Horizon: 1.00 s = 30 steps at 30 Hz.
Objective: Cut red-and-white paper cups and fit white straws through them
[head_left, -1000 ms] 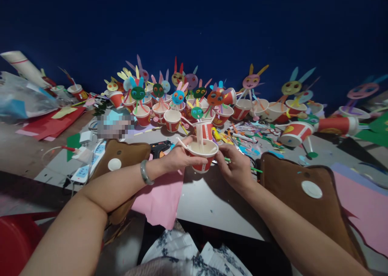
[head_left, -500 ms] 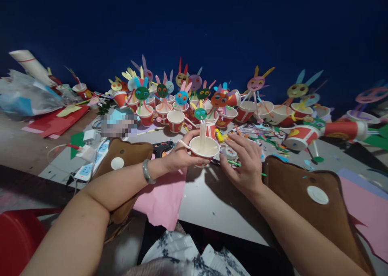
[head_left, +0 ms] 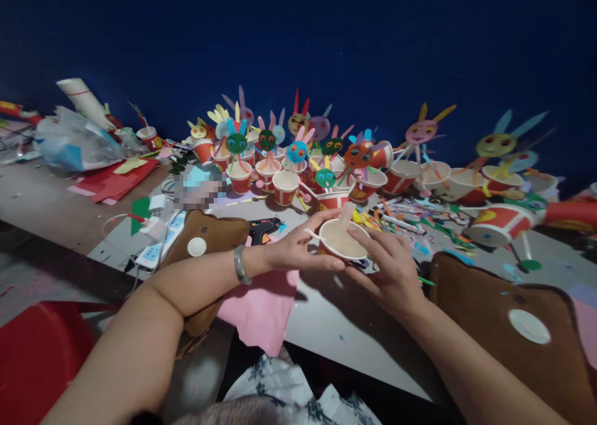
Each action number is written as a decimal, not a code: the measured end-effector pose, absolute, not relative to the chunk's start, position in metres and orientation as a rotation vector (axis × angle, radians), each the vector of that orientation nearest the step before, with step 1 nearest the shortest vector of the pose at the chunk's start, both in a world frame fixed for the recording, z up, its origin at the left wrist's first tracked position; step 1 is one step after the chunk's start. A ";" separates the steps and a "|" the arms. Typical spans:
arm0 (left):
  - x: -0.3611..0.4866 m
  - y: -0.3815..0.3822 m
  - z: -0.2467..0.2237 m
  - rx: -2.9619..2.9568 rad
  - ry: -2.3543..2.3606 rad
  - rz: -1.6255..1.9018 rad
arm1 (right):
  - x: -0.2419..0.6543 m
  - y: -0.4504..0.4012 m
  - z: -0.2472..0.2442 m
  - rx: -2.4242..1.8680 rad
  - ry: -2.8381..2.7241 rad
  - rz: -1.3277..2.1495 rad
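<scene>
A paper cup (head_left: 332, 238) with a pale strip (head_left: 345, 216) standing inside it is held over the front middle of the table. My left hand (head_left: 310, 247) wraps round the cup's left side, beside a short white stick that juts out there. On the right, my right hand (head_left: 389, 260) grips the cup's rim and side with thumb and fingers. Just behind the cup stands another cup with a green rabbit face (head_left: 325, 178). Pink paper (head_left: 261, 310) lies below my left wrist.
Many cups with paper rabbit faces (head_left: 297, 153) line the back. A black glue gun (head_left: 265, 229) and a power strip (head_left: 161, 241) are at the left. Brown cushions (head_left: 494, 325) flank the hands; paper scraps (head_left: 405, 216) lie behind my right hand.
My right hand has closed in on the cup and now grips its right side; before, it was apart from it. The cup is tilted more, and the view has shifted left.
</scene>
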<state>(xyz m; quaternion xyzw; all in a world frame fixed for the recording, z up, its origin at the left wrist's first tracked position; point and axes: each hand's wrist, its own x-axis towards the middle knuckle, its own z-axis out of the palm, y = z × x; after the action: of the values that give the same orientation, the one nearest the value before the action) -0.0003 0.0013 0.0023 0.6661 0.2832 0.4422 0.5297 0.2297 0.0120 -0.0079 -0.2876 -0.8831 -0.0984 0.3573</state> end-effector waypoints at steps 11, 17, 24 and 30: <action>-0.008 0.020 0.008 1.350 0.943 1.159 | 0.233 0.018 -0.002 -0.855 -2.218 -0.614; -0.013 0.023 0.014 1.249 0.875 0.842 | 0.234 0.020 0.003 -0.844 -2.176 -0.697; -0.012 0.020 0.016 1.150 0.693 0.874 | 0.237 0.019 -0.009 -0.906 -2.176 -0.194; -0.015 0.023 0.014 1.137 0.661 0.822 | 0.230 0.018 -0.010 -0.945 -2.118 0.030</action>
<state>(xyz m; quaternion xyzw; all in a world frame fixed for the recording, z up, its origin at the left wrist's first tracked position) -0.0147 0.0233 0.0143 0.5132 0.2983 0.3708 0.7142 0.2297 0.0180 -0.0097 -0.3734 -0.8372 0.0117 0.3995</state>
